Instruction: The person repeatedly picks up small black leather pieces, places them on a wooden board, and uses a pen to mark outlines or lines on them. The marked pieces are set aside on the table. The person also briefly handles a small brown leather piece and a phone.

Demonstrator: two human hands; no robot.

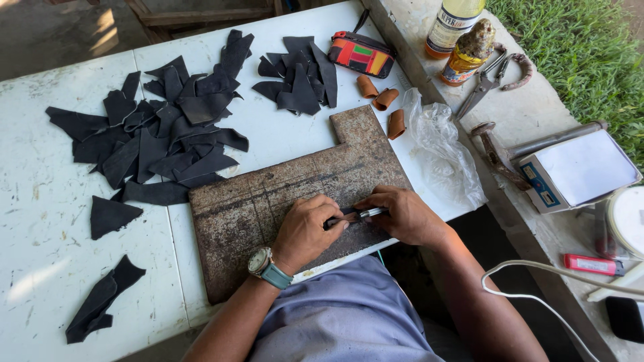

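Note:
My left hand [310,228], with a watch at the wrist, presses a small dark leather strip [347,216] onto a rusty metal plate [268,194] lying on the white table [40,221]. My right hand [404,214] grips a small metal knife [371,212] whose blade lies against that strip between the two hands. Much of the strip is hidden under my fingers.
Several black leather scraps [168,134] lie left of the plate and a smaller heap [298,74] sits behind it. Three brown leather rolls [386,100], a colourful pouch [361,53], a clear plastic bag [443,147], two bottles [463,40], pliers [484,84] and a box [577,171] are to the right.

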